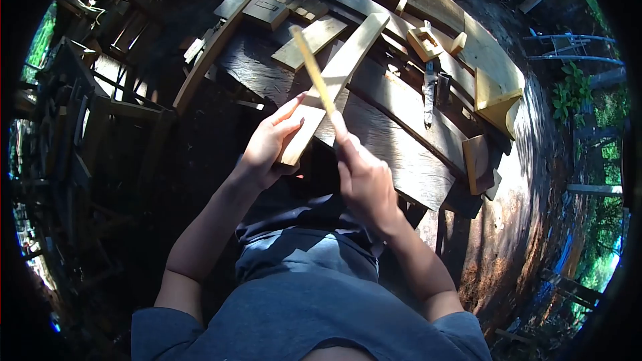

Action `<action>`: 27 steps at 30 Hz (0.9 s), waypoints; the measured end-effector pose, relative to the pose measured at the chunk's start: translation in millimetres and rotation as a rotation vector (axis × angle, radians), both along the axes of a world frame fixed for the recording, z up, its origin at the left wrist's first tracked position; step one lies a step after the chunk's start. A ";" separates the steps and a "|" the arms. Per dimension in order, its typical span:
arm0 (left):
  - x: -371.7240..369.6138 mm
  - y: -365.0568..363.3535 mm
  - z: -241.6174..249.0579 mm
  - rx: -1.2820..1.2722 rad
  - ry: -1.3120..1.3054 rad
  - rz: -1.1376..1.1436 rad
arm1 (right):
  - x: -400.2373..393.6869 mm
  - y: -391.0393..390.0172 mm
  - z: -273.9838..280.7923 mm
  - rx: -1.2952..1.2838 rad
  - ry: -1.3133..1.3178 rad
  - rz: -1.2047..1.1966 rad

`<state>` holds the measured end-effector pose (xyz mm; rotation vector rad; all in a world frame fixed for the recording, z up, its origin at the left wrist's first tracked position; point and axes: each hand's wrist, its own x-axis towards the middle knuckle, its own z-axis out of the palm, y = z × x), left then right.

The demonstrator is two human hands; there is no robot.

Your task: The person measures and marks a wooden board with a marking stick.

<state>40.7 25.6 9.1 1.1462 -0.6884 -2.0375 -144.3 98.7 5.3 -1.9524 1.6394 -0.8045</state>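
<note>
My left hand [271,140] grips a long, pale wooden board [353,53] near its closer end, thumb on top and fingers around the side. The board slants away to the upper right over the workbench [408,154]. My right hand [368,180] is closed around the lower end of a thin yellowish stick [309,60], with a finger stretched along it. The stick crosses over the board in this view, its far tip pointing up and to the left. A band of shadow falls across the board close to my left fingers.
A short wooden plank [311,41] lies left of the board. Wooden blocks [266,11] sit farther back. On the right are a small wooden piece with an opening [424,43], a narrow worn tool [429,97] and an angled block [496,103]. Dark clutter fills the left side.
</note>
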 end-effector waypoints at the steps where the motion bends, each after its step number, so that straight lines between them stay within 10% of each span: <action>1: -1.5 0.6 2.7 0.020 -0.004 0.015 | 5.4 14.0 13.4 0.039 -0.021 0.011; 6: -3.9 0.1 8.0 -0.006 -0.035 -0.027 | -15.0 -38.1 9.8 0.240 -0.116 -0.091; 14: 5.4 -6.0 5.9 0.022 0.142 -0.079 | 6.2 -10.3 -9.6 -0.229 -0.075 -0.007; 20: -1.0 -1.2 10.9 -0.027 -0.023 -0.104 | -15.8 -43.5 1.7 0.233 -0.107 -0.165; 23: -0.3 -2.3 8.9 -0.002 0.028 -0.079 | -40.3 -120.0 -62.7 -0.270 0.081 -0.312; 26: -2.9 -0.7 14.7 0.022 0.071 -0.044 | -34.5 -94.4 -17.6 0.225 -0.007 -0.239; 27: 0.6 -3.4 14.0 0.039 0.142 -0.060 | -21.1 -68.6 -24.1 -0.001 -0.002 -0.192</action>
